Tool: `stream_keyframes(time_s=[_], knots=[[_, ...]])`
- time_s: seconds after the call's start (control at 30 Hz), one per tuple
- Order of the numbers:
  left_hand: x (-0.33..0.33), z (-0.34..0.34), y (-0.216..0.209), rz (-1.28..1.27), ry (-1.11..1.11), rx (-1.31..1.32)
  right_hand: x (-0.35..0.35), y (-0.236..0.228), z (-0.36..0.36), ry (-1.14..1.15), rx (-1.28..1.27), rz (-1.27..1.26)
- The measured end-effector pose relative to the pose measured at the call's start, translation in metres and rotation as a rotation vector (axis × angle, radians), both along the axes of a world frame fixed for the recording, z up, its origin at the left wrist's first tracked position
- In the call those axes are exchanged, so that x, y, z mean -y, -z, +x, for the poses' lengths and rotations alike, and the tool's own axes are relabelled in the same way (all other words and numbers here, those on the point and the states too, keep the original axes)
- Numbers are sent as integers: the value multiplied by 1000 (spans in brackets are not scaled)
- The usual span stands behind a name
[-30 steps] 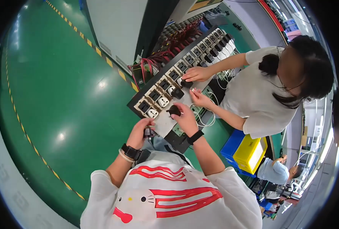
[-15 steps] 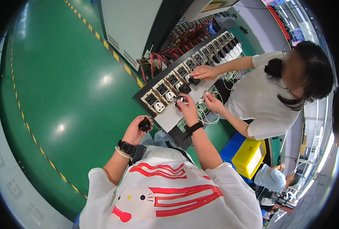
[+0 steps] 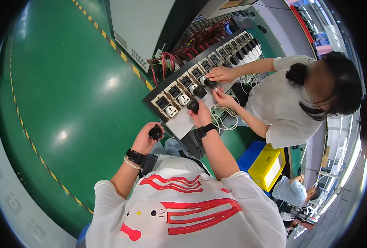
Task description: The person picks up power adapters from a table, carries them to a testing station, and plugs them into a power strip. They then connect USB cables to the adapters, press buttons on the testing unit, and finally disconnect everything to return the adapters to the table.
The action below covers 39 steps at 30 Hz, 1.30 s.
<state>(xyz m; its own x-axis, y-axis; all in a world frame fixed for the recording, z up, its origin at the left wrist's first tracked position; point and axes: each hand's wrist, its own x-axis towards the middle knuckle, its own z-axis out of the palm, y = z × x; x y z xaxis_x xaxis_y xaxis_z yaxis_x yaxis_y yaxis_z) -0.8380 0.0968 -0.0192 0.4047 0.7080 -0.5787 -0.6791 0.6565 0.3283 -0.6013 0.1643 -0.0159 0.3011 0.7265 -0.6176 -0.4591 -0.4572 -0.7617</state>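
My left hand [image 3: 142, 140] is closed around a black power adapter [image 3: 155, 132], in front of the socket panel's near left end. In my right hand [image 3: 202, 117] is another black power adapter [image 3: 193, 106], beside a white socket [image 3: 183, 99] in the near part of the row. Whether its pins touch that socket is hidden. Farther along, a black adapter [image 3: 199, 91] sits in a white socket, and a co-worker's hand [image 3: 221, 75] rests by the one after it. The co-worker's other hand [image 3: 223, 97] pinches the small end of a white cable.
The long socket panel [image 3: 173, 81] carries several black and white sockets, with more black adapters at its far end. Red wires [image 3: 179, 58] bunch behind it. White cables [image 3: 220, 120] loop beside my right wrist. Yellow [image 3: 267, 165] and blue [image 3: 249, 156] bins stand to the right.
My right hand has turned the adapter, so its rounded black body now shows. The co-worker's cable hand has moved up toward the sockets. My left hand has hardly moved.
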Motion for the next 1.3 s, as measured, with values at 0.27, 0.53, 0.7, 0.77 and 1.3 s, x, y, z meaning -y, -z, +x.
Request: stream_keyframes(time_s=[0.27,0.53,0.7,0.77,1.3], knots=[[1,-11,14,-17,-41,21,-8,4,-4,19,46,-302],[-3,-18,19,-23,-81,14,-10,4,-24,-69,643,-282],[-3,-21,21,3,-92,12,-16,12,-31,-166,1069,-229],[-4,-21,24,39,-117,60,-19,10,-34,-298,1333,-207],[-17,4,-19,148,104,-16,64,-54,-61,-907,712,384]])
